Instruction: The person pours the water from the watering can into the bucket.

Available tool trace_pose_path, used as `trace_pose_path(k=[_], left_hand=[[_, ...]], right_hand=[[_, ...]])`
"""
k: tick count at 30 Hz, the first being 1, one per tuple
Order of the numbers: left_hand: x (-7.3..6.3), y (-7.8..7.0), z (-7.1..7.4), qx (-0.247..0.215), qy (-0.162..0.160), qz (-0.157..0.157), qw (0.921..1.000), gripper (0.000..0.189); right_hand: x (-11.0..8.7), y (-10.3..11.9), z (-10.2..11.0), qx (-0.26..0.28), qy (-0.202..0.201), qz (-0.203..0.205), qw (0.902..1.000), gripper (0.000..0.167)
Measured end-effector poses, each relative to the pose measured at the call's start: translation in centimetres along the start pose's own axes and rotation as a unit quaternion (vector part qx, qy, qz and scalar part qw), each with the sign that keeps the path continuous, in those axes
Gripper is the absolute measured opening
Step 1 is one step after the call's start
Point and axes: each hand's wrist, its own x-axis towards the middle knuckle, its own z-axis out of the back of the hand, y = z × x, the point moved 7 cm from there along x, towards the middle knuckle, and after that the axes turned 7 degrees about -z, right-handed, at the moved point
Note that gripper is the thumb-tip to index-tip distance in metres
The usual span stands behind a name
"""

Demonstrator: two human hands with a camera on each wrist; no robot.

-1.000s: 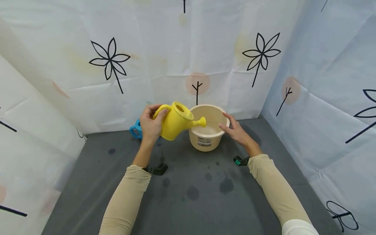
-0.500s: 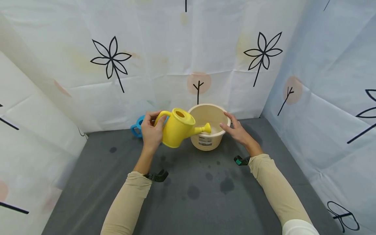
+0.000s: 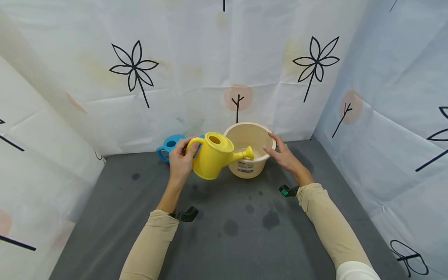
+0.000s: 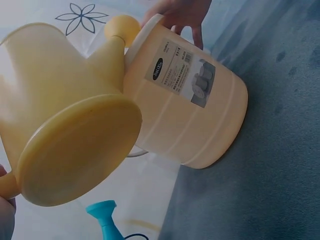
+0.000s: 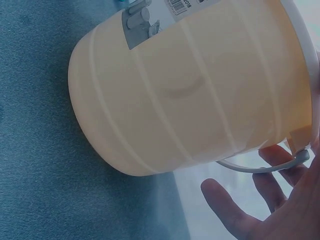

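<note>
A yellow watering can [image 3: 211, 161] hangs in the air, spout to the right. My left hand [image 3: 181, 159] grips its loop handle, fingers and thumb curled round it. The rose at the spout's tip overlaps the near rim of a cream bucket [image 3: 246, 170] in the head view. In the left wrist view the underside of the watering can [image 4: 82, 150] shows beside the labelled bucket [image 4: 185, 115]. My right hand [image 3: 285, 157] holds the bucket's right rim, thumb over the inside and fingers outside, near the wire handle [image 5: 260, 169] in the right wrist view.
Behind my left hand stands a blue watering can [image 3: 170, 143], partly hidden. The grey tabletop [image 3: 238, 241] has several dark round wet-looking spots. White cloth walls [image 3: 192, 58] with flower drawings close in the back and sides.
The yellow watering can has come down and tipped back a little, its spout rising more and shifting slightly right. More of the blue watering can shows. My right hand stays on the bucket rim.
</note>
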Motion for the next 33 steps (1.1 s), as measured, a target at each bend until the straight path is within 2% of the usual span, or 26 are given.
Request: trace_pose_path(k=[7, 10, 12, 14, 17, 20, 28, 33], left_hand=[[-1.4, 0.1, 0.5, -0.020, 0.005, 0.010, 0.9997, 0.028], [-2.1, 0.0, 1.1, -0.034, -0.008, 0.022, 0.9991, 0.028], [-2.5, -0.2, 1.6, -0.059, -0.024, 0.027, 0.9976, 0.028], [-2.8, -0.4, 2.1, -0.099, -0.041, 0.029, 0.9938, 0.025], [-3.0, -0.7, 3.0, -0.160, -0.065, 0.016, 0.9848, 0.018], [-3.1, -0.8, 4.0, -0.191, -0.085, 0.001, 0.9779, 0.016], [-4.2, -0.3, 7.0, -0.180, -0.141, -0.010, 0.9734, 0.010], [-4.2, -0.3, 9.2, -0.191, -0.187, -0.034, 0.9631, 0.014]], right_hand=[[1.9, -2.9, -0.1, -0.004, -0.015, 0.018, 0.9997, 0.078], [1.9, -3.2, -0.3, -0.001, -0.018, 0.024, 0.9996, 0.079], [1.9, -3.2, -0.3, 0.005, -0.016, 0.023, 0.9996, 0.078], [1.9, -3.1, -0.3, 0.009, -0.014, 0.022, 0.9996, 0.078], [2.1, -3.0, -0.1, 0.013, -0.013, 0.023, 0.9996, 0.078], [2.1, -2.9, 0.0, 0.012, -0.018, 0.031, 0.9993, 0.077], [2.0, -3.1, -0.2, -0.001, -0.020, 0.028, 0.9994, 0.076], [0.8, -1.1, -0.1, 0.012, -0.009, 0.025, 0.9996, 0.076]])
